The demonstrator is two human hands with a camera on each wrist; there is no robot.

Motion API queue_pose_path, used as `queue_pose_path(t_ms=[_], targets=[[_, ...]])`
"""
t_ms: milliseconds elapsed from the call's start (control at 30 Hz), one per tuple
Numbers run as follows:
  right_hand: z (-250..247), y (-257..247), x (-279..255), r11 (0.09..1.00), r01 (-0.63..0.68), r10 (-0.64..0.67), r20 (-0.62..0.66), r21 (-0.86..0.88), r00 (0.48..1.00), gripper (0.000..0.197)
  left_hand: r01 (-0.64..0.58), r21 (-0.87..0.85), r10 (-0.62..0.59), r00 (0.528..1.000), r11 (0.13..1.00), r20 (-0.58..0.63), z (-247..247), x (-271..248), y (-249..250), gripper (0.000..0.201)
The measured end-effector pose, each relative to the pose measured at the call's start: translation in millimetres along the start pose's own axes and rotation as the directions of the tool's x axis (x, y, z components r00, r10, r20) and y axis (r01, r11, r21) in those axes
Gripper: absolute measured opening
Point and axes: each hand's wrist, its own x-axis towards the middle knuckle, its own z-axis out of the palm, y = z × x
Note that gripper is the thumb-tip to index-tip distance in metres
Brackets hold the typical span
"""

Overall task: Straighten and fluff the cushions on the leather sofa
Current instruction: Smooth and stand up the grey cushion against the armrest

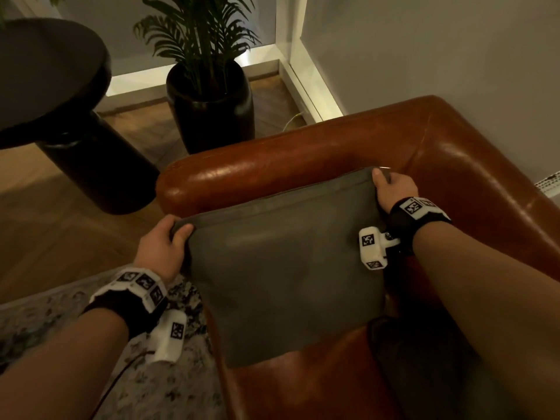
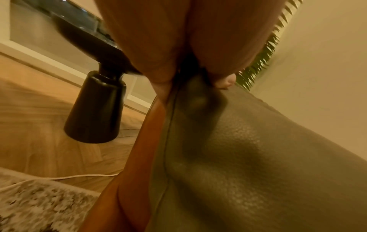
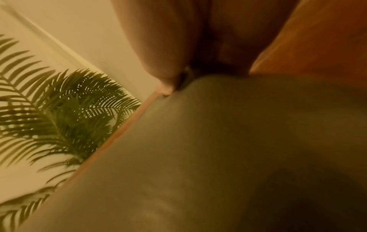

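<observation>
- Gripping the grey cushion (image 1: 281, 268) by its two top corners, both hands held it over the seat of the brown leather sofa (image 1: 318, 153).
- Left hand (image 1: 165, 247) pinched the near-left top corner, thumb on the front face, fingers curled behind the edge.
- Right hand (image 1: 394, 189) pinched the far-right top corner, thumb on top, fingers wrapped behind.
- Cushion stood roughly upright and slightly tilted, lower edge down at the sofa seat, top edge close to the sofa arm; contact with the arm could not be told.
- Left wrist view: fingers (image 2: 158, 62) clamped on the cushion (image 2: 248, 157) seam, pebbled grey surface, sofa (image 2: 127, 188) edge beside it.
- Right wrist view: blurred; fingers (image 3: 158, 55) closed on the cushion (image 3: 198, 149) corner, orange-brown sofa (image 3: 307, 39) leather behind.
- Second dark cushion (image 1: 424, 359) lay on the seat under the right forearm, partly hidden.
- Both wrists wore black bands with white marker blocks.
- Potted palm (image 1: 209, 95) in a black pot stood on the wood floor beyond the sofa arm.
- Round black table (image 1: 51, 71) on a thick pedestal stood to the left, well apart from the sofa.
- Patterned rug (image 1: 45, 328) lay under the left forearm, beside the sofa front.
</observation>
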Motion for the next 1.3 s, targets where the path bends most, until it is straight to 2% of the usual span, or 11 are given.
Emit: queue_pose_path(t_ms=[100,233,367,500,633,800,867,967,1133,1233,1300], targets=[[-2.3,2.3,0.8,0.999,0.031,-0.032,-0.068,-0.018,0.997,0.051,-0.005,0.022,0.005,1.0,1.0,-0.002,-3.9,13.5,3.4,0.021],[-6.3,16.9,-9.1,0.989,-0.014,0.012,0.014,0.147,1.0,0.06,0.107,-0.073,-0.112,0.991,0.992,-0.073,-0.4,8.8,-5.4,0.028],[3.3,38.8,-32.8,0.916,-0.118,0.075,0.126,0.383,0.989,0.057,0.292,-0.399,-0.282,0.956,0.869,0.085,10.3,-16.5,-34.5,0.083],[13.0,40.0,-28.6,0.921,-0.095,0.116,-0.035,0.378,0.993,0.049,0.273,-0.315,-0.28,0.96,0.909,0.022,15.4,-15.3,-37.1,0.048],[9.1,37.8,-21.0,0.944,-0.066,0.095,-0.076,0.322,0.993,0.052,0.247,-0.427,-0.272,0.962,0.87,0.002,15.2,-12.8,-32.3,0.027],[13.5,67.4,-32.1,0.722,-0.241,0.143,0.201,0.648,0.969,0.037,0.361,-0.634,-0.362,0.923,0.684,0.135,20.1,-41.2,-55.9,0.035],[21.7,73.3,-36.3,0.788,-0.249,0.131,0.241,0.563,0.961,0.025,0.373,-0.622,-0.368,0.919,0.688,0.143,27.5,-45.0,-55.6,0.031],[24.4,67.2,-33.2,0.876,-0.219,0.198,0.093,0.431,0.976,0.007,0.366,-0.647,-0.42,0.904,0.669,0.077,32.8,-38.2,-43.6,0.022],[5.5,64.7,-28.8,0.911,-0.183,0.241,-0.118,0.371,0.963,0.025,0.363,-0.669,-0.437,0.897,0.648,0.064,26.8,-29.7,-44.5,0.019],[6.4,67.4,-31.5,0.877,-0.13,0.201,-0.108,0.462,0.974,0.025,0.342,-0.666,-0.427,0.904,0.663,0.039,29.2,-37.2,-53.0,0.025],[11.7,75.9,-37.4,0.785,-0.2,0.233,0.019,0.586,0.972,0.031,0.347,-0.663,-0.416,0.908,0.664,0.058,33.7,-47.9,-69.0,0.028]])
